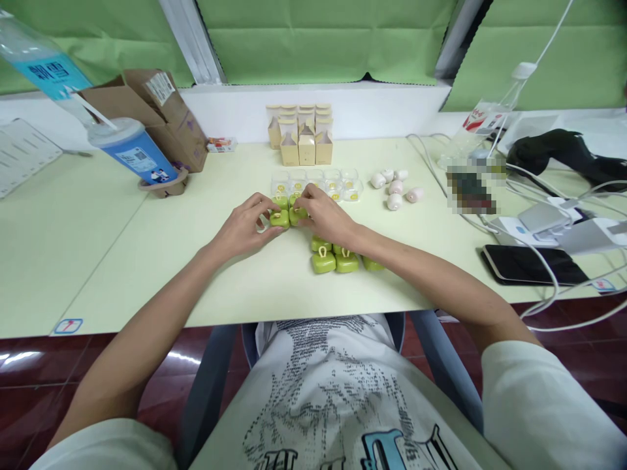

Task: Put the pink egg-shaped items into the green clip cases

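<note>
My left hand (243,227) and my right hand (327,214) meet over a small cluster of green cases with yellow loops (287,212) in the middle of the table. The left fingers pinch a green case (279,219) from its left side. The right fingers curl over the neighbouring green case (297,213). Nearer to me lies a second group of green cases (334,260), partly under my right wrist. Just behind the hands runs a row of clear plastic boxes (318,183) with yellow pieces inside.
Small cream cartons (301,134) stand at the back centre. White egg-shaped pieces (396,185) lie to the right. A blue cup (137,153) and cardboard box (161,111) sit left. A black phone (531,264), cables (548,189) and bottle (482,121) crowd the right.
</note>
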A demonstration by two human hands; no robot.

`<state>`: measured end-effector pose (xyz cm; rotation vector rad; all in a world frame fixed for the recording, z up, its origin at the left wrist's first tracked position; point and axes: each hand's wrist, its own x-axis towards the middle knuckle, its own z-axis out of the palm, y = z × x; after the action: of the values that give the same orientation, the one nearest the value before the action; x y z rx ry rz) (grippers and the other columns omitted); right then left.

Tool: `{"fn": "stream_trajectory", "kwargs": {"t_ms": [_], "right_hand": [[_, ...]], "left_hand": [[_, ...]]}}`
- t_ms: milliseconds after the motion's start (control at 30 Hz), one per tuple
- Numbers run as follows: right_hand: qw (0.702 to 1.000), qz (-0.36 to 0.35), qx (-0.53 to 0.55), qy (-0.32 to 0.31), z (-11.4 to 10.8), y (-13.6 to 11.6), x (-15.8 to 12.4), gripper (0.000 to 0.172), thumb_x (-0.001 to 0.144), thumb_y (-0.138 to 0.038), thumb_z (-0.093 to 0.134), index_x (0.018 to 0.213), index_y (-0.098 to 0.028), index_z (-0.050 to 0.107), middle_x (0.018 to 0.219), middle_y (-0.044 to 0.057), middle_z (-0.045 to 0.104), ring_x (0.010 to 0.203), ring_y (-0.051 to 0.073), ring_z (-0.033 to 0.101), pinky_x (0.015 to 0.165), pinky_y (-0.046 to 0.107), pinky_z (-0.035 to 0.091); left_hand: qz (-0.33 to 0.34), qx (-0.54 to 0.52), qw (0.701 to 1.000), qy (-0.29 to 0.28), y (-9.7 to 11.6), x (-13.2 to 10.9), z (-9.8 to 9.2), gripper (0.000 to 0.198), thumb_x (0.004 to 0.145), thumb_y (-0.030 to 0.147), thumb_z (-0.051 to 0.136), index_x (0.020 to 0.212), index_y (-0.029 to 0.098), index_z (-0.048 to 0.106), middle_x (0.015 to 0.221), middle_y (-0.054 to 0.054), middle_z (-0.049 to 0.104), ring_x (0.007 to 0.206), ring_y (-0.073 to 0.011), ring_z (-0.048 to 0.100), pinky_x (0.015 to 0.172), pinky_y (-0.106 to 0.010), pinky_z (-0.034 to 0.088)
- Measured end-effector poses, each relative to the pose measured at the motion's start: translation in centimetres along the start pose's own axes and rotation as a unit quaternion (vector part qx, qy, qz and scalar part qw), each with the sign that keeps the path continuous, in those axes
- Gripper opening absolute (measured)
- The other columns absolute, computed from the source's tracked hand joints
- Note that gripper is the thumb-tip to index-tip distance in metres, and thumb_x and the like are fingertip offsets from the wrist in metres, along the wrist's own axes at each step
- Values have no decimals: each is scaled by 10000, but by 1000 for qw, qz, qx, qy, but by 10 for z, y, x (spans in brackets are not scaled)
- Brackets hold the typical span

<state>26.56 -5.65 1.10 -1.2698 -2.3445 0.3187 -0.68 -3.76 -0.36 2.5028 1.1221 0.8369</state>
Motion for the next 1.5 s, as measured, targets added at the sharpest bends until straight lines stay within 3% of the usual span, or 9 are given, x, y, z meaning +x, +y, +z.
{"fn": "stream_trajectory", "kwargs": {"t_ms": [167, 400, 567, 900, 1133, 1233, 1333, 1433, 1500], "right_hand": [[1000, 14, 14, 8, -3, 2, 6, 229, 1079, -98, 614, 1105, -167, 831, 1305, 155, 704, 1137, 297, 701, 1042, 444, 567], [999, 20, 18, 35, -3, 4, 10, 249, 1103, -132, 614, 994, -208, 824, 1246, 128, 746, 1082, 280, 716, 1005, 419, 562], [999, 20, 23, 44, 0, 7, 12, 263, 1098, -135, 597, 1031, -199, 843, 1264, 141, 744, 1086, 287, 718, 1014, 438, 573], [998, 47, -7, 32, -6, -4, 8, 280, 1118, -147, 615, 1284, -179, 838, 1403, 189, 743, 1153, 333, 741, 933, 439, 563], [997, 66, -42, 24, -14, -16, 6, 331, 1132, -191, 611, 1370, -162, 839, 1444, 216, 750, 1178, 361, 739, 914, 447, 544], [995, 81, -43, 46, -28, -18, 7, 313, 1161, -239, 615, 1359, -172, 849, 1443, 210, 773, 1127, 354, 761, 919, 468, 564], [987, 108, -70, 92, -60, -6, 7, 332, 1165, -185, 565, 1297, -186, 870, 1378, 192, 825, 1120, 352, 783, 953, 490, 585], [962, 191, -155, 121, -98, 29, 5, 373, 1075, -66, 615, 1321, -155, 881, 1330, 209, 861, 1246, 395, 777, 1067, 557, 586], [944, 237, -212, 93, -115, 62, 4, 384, 1046, -64, 661, 1360, -103, 880, 1352, 252, 858, 1376, 430, 729, 1110, 582, 585]], "left_hand": [[-2, -21, 1000, 15, -1, 3, -1, 483, 1047, 725, 749, 1125, 257, 839, 1177, -88, 806, 942, -221, 760, 777, -345, 667], [-5, -12, 997, 81, -4, 6, 8, 555, 1136, 748, 640, 968, 248, 813, 1054, -96, 853, 929, -231, 758, 768, -359, 626], [-17, -8, 995, 103, -6, 8, 16, 604, 1138, 809, 611, 974, 256, 790, 1017, -92, 825, 923, -233, 738, 738, -355, 596], [-27, 2, 995, 97, 1, 7, 17, 393, 1134, 608, 672, 1094, 241, 804, 1115, -89, 817, 925, -221, 750, 727, -337, 589], [-25, 4, 995, 99, -2, 5, 17, 545, 1135, 771, 657, 1164, 245, 799, 1177, -81, 785, 909, -194, 742, 758, -331, 611], [-25, 12, 992, 124, -6, 5, 18, 606, 1109, 819, 669, 1227, 242, 809, 1204, -74, 755, 864, -174, 720, 762, -332, 621], [-10, 29, 983, 182, -8, 5, 19, 658, 1097, 866, 645, 1274, 253, 807, 1212, -79, 739, 848, -174, 691, 751, -345, 617], [43, 53, 972, 225, -4, 5, 22, 605, 1142, 815, 596, 1268, 260, 800, 1166, -100, 746, 937, -229, 711, 827, -403, 641], [86, 68, 969, 220, -2, 5, 25, 544, 1166, 755, 584, 1259, 264, 797, 1143, -110, 750, 1044, -274, 731, 924, -458, 656]]}}
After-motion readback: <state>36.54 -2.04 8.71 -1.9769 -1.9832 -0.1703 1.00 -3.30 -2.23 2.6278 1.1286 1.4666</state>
